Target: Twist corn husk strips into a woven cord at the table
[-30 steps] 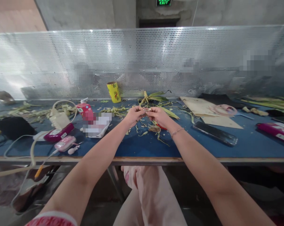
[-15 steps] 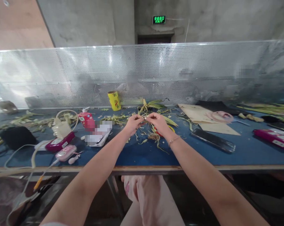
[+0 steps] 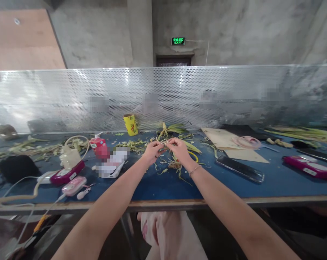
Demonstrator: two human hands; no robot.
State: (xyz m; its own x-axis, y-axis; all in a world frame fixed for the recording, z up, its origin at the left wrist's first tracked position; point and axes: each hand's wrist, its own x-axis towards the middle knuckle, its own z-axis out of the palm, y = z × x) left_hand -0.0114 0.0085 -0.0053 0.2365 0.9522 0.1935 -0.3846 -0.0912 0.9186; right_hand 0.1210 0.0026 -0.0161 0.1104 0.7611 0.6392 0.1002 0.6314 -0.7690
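My left hand and my right hand meet over the middle of the blue table, fingers pinched on a thin strip of pale green leaf held between them. Both hands hover just above a scatter of leaf scraps. A bracelet circles my right wrist. Behind the hands lies a bunch of green and yellow leaves.
A yellow cup stands by the perforated metal screen. At the left lie a red bottle, pink devices, cables and a black pouch. At the right lie a black phone, cardboard and a magenta case.
The camera has tilted upward, so the table and hands sit lower in the picture. My hands stay together on the leaf strip with small finger movements.
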